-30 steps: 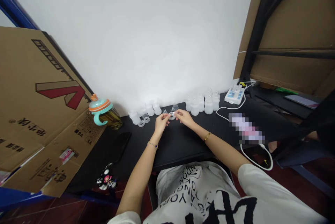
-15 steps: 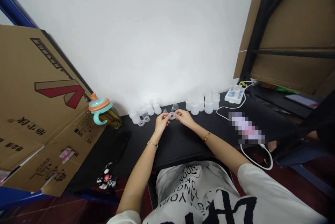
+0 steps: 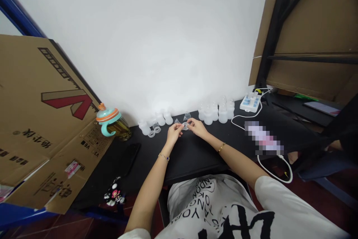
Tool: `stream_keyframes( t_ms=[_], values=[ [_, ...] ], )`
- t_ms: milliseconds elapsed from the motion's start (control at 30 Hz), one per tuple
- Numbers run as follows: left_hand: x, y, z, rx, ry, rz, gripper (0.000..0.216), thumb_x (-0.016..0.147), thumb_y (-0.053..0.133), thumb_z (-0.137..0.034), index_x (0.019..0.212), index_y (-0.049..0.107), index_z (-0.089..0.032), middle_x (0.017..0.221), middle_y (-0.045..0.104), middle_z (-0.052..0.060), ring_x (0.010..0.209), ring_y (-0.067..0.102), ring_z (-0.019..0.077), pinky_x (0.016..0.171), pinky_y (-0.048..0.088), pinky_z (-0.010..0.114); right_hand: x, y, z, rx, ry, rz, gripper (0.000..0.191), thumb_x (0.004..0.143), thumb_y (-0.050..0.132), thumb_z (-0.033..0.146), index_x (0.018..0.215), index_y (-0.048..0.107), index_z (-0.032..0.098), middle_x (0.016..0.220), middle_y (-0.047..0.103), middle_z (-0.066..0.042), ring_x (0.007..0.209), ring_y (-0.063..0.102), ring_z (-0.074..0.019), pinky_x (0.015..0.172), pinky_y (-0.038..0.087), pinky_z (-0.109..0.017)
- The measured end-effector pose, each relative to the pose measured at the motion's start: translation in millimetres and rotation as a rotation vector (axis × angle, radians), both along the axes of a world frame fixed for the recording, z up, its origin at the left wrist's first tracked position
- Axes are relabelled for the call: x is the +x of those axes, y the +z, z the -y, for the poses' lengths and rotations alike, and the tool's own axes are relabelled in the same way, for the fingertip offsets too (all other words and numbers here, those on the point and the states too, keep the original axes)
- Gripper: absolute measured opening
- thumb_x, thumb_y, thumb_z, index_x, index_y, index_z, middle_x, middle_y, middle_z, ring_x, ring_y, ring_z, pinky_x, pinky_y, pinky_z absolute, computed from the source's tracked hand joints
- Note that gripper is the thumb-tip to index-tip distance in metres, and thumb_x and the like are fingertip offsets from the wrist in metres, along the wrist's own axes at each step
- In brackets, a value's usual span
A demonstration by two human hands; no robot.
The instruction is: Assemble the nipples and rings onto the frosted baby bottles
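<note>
My left hand (image 3: 173, 132) and my right hand (image 3: 196, 126) meet over the middle of the black table (image 3: 192, 153). Both pinch a small clear plastic ring (image 3: 185, 125) held between their fingertips. Just behind the hands stand two small clear cone-shaped pieces (image 3: 187, 116). A row of small white translucent bottles (image 3: 156, 120) lines the wall at the left, with loose clear rings (image 3: 154, 131) in front of it. Another group of capped bottles (image 3: 216, 110) stands at the right.
A teal and orange handled cup (image 3: 110, 121) stands at the left beside a large cardboard box (image 3: 41, 119). A black phone (image 3: 130, 155) lies on the table. A white power strip (image 3: 251, 101) with its cable sits at the back right. A black shelf frame (image 3: 275, 26) rises at the right.
The hands stay together on the clear ring with only small finger shifts. The view has tilted slightly, so everything sits a little lower in the picture.
</note>
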State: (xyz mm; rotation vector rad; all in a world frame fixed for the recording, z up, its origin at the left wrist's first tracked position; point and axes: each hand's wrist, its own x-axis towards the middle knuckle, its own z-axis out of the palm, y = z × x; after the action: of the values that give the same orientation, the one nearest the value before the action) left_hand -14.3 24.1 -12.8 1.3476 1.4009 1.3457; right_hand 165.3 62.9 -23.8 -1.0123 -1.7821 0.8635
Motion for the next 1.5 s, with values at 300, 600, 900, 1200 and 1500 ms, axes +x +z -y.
stream_keyframes(
  t_ms=[300, 600, 900, 1200, 1500],
  values=[
    [-2.2, -4.9, -2.0, -0.014, -0.067, -0.024, 0.044, 0.072, 0.085, -0.052, 0.092, 0.072, -0.015, 0.08, 0.075, 0.006, 0.053, 0.062, 0.011, 0.046, 0.045, 0.021, -1.4, 3.3, 2.2, -0.048, 0.003, 0.089, 0.009, 0.087, 0.067, 0.022, 0.096, 0.068, 0.023, 0.063, 0.067, 0.005, 0.052, 0.058, -0.0134, 0.053, 0.041, -0.021],
    [-2.6, -7.5, -3.1, -0.006, -0.12, -0.049, 0.046, 0.072, 0.084, -0.053, 0.094, 0.07, -0.015, 0.081, 0.073, 0.005, 0.053, 0.061, 0.0094, 0.046, 0.045, 0.02, -0.4, 4.8, 2.9, -0.034, -0.009, 0.199, 0.011, 0.092, 0.066, 0.028, 0.099, 0.071, 0.02, 0.065, 0.068, 0.003, 0.054, 0.061, -0.0134, 0.058, 0.042, -0.022],
    [-1.1, -13.8, -8.3, -0.031, -0.12, -0.073, 0.048, 0.072, 0.084, -0.052, 0.098, 0.069, -0.015, 0.086, 0.074, 0.005, 0.053, 0.062, 0.0094, 0.045, 0.044, 0.02, 1.6, 2.7, 0.4, -0.02, 0.002, 0.224, 0.017, 0.093, 0.066, 0.029, 0.104, 0.074, 0.02, 0.07, 0.07, 0.001, 0.058, 0.062, -0.0141, 0.061, 0.043, -0.023],
    [-2.9, -16.4, -8.5, -0.001, -0.124, -0.148, 0.042, 0.076, 0.079, -0.049, 0.1, 0.069, -0.015, 0.09, 0.074, 0.006, 0.054, 0.062, 0.0099, 0.047, 0.045, 0.021, 1.5, 4.2, 1.2, -0.01, -0.001, 0.252, 0.016, 0.093, 0.066, 0.029, 0.102, 0.074, 0.019, 0.071, 0.07, 0.001, 0.059, 0.062, -0.0141, 0.062, 0.042, -0.023],
    [-4.7, -16.3, -3.8, 0.105, -0.103, -0.364, 0.036, 0.084, 0.068, -0.051, 0.1, 0.069, -0.019, 0.089, 0.075, 0.004, 0.059, 0.064, 0.0132, 0.056, 0.048, 0.025, 1.1, 3.6, 0.4, 0.019, -0.019, 0.293, 0.017, 0.092, 0.069, 0.033, 0.101, 0.074, 0.02, 0.072, 0.07, 0.0, 0.068, 0.064, -0.0172, 0.064, 0.04, -0.024]
  ],
)
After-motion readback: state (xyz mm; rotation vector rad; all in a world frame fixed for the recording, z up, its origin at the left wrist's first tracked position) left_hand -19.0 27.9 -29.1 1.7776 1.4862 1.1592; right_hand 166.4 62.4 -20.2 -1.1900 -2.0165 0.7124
